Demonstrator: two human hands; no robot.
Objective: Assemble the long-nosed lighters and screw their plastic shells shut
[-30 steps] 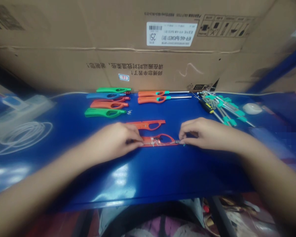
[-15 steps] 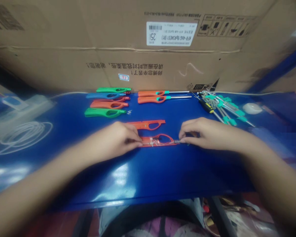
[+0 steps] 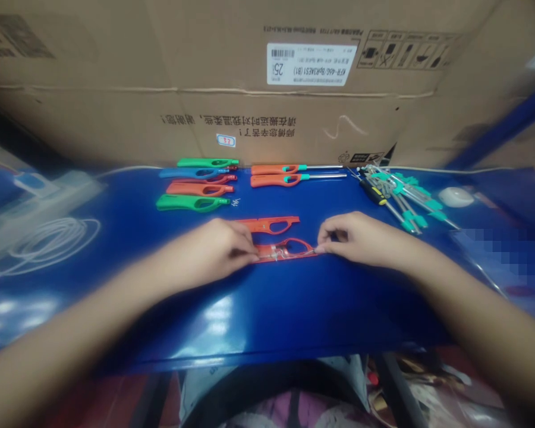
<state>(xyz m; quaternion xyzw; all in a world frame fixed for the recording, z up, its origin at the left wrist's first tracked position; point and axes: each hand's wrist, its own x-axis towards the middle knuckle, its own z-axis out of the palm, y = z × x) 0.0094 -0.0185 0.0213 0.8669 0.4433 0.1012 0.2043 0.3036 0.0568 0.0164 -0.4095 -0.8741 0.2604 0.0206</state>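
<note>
An orange lighter half-shell (image 3: 289,250) lies on the blue table with thin wires and small inner parts showing in it. My left hand (image 3: 234,246) is closed on its left end, thumb and fingers pinched together. At its narrow right end, my right hand (image 3: 345,238) pinches something small and partly hidden, where the wire comes out of the shell. Just behind lies a second orange half-shell (image 3: 274,226), its left end covered by my left hand.
Green, blue and red lighter handles (image 3: 194,203) lie stacked at back left. Two orange long-neck lighters (image 3: 276,179) lie at centre back. A screwdriver (image 3: 374,191) and a pile of metal tubes with teal collars (image 3: 403,190) sit right. A coiled white cable (image 3: 49,244) is left; a cardboard wall (image 3: 138,65) stands behind.
My right hand has moved left, close against the narrow end of the shell; the grey piece that showed between them is now mostly hidden. My left hand stays at the left end.
</note>
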